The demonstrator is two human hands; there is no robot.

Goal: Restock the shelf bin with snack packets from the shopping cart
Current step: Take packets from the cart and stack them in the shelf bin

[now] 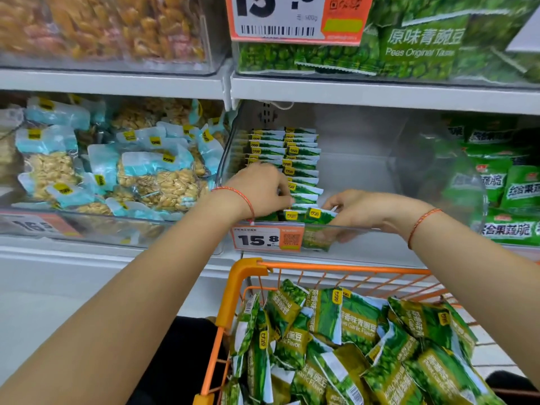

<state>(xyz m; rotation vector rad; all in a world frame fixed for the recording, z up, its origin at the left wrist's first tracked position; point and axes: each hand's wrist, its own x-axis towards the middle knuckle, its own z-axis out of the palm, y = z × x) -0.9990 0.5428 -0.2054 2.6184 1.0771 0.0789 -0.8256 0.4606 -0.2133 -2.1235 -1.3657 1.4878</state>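
Slotting a packet (pixel 318 220) into the bin (pixel 350 229): right hand (pixel 359 211) pinches it, left hand (pixel 263 191) curls on the row (pixel 298 159). Next, more from the cart (pixel 248 287).

Neighbouring shelf stock and price tags, as I see them.
Left bin: blue-and-clear peanut packs (pixel 152 173); upper left, orange-brown snacks (pixel 96 24); upper right, green pea bags (pixel 423 45) beside a big orange price tag (pixel 298 19); far right, green bags (pixel 508 194); a 15.8 price label (pixel 267 239) on the near bin front.
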